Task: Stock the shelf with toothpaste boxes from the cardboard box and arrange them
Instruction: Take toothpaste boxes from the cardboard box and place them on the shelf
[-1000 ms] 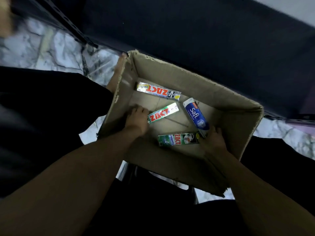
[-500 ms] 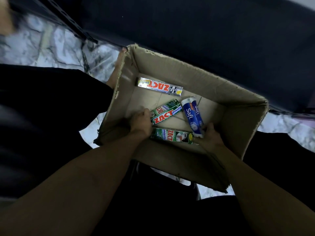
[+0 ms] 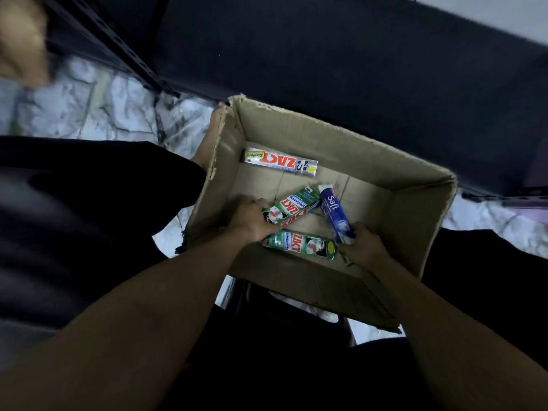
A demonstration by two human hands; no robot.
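Both your hands are gripping inside the cardboard box (image 3: 326,134): left hand (image 3: 249,218) round a green toothpaste box (image 3: 293,203), right hand (image 3: 364,246) round the blue box (image 3: 335,212); a second green box (image 3: 299,246) is lying between them.

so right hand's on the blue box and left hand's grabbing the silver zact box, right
Not quite. The head view shows the left hand gripping the tilted green Zact box; the silver Zact box lies untouched. The right hand does hold the blue box.
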